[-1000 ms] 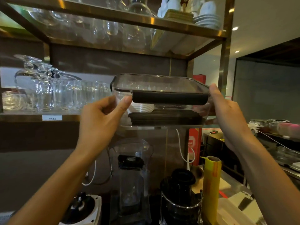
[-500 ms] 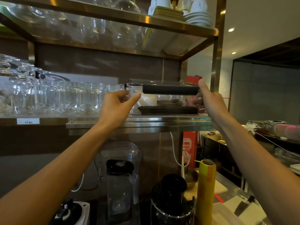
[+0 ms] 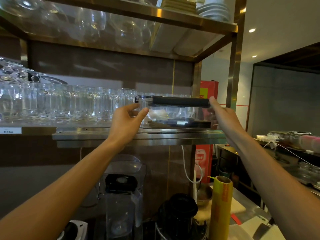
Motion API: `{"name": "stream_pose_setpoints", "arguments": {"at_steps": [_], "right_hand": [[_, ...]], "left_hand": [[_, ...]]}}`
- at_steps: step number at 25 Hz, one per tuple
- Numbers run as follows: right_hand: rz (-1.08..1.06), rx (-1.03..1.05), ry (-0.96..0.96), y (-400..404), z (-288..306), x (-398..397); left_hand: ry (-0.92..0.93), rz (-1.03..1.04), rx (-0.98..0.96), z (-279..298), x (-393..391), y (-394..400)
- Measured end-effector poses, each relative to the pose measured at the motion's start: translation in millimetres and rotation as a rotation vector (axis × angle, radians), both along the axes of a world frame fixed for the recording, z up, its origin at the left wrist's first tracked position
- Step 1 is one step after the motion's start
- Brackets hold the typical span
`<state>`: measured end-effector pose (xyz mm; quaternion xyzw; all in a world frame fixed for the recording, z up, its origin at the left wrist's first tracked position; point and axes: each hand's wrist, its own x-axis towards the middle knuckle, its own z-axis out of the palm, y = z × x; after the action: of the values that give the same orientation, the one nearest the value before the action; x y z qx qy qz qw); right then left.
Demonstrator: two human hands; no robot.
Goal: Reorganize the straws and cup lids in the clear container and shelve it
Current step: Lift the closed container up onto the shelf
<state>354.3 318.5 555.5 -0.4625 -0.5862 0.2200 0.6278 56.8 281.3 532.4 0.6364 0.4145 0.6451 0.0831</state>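
Observation:
The clear container [image 3: 174,112] with a black handle bar on its lid rests on the steel middle shelf [image 3: 138,135], right of the rows of glasses. White cup lids [image 3: 158,115] and a dark flat stack show through its wall; I cannot make out straws. My left hand [image 3: 127,122] grips the container's left end, thumb on the front wall. At the right end my right hand [image 3: 223,116] holds it, fingers partly hidden behind the container.
Rows of drinking glasses [image 3: 60,103] fill the shelf's left. Wine glasses and white plates [image 3: 213,10] sit on the upper shelf. Below stand a blender jug [image 3: 122,196], a black appliance [image 3: 178,215], a yellow cling-film roll [image 3: 220,207] and a steel counter at right.
Both hands carried the container from in front of the shelf, raised, onto the middle shelf and pushed it further back. It now rests there, still held at both ends.

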Motion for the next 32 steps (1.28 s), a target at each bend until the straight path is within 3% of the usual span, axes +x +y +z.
{"name": "stream_pose_setpoints", "arguments": {"at_steps": [7,13,17,22,32], "right_hand": [[0.104,0.106,-0.101,13.6,-22.4,17.7],[0.003,0.2,-0.07,23.7,-31.4,15.6],[-0.06,0.19,-0.085,30.4,-27.6,11.1],[0.007,0.111,-0.048,38.5,-27.5,13.6],[-0.103,0.157,-0.091,42.3,-32.2,7.2]], "left_hand": [[0.035,-0.015,-0.073,0.5,-4.4,19.0],[0.057,-0.017,-0.092,-0.1,-7.0,28.1],[0.121,0.005,-0.073,-2.2,-7.2,31.2],[0.164,0.042,-0.062,-3.0,-5.8,36.6],[0.213,0.048,-0.128,1.9,-6.4,40.0]]}}
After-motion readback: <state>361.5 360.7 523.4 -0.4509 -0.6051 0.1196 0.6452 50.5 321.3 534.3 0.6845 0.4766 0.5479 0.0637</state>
